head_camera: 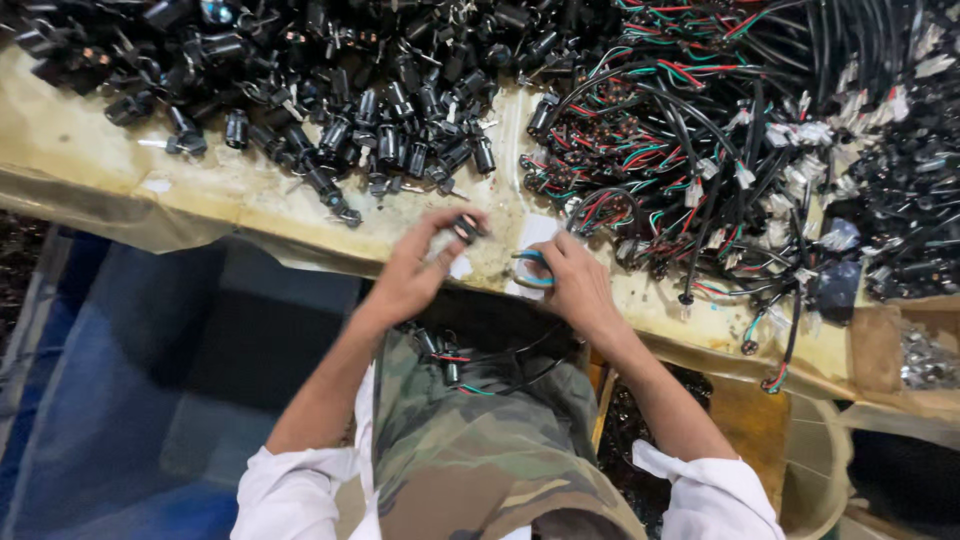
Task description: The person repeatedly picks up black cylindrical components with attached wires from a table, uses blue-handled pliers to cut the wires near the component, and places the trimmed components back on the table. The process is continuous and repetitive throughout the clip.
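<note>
hands (500,270), black cylindrical part (466,228), blue-handled pliers (530,268)

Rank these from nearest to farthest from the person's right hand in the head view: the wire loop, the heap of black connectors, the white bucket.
From the right hand:
1. Wire loop, held at its fingertips.
2. Heap of black connectors, up and to the left on the bench.
3. White bucket, lower right, below the bench edge.

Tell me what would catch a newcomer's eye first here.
Probably the tangle of wired cables with red and green leads, heaped on the table's right side, and the pile of black cylindrical parts at its far left. At the near edge, the left hand pinches one small black part.
</note>
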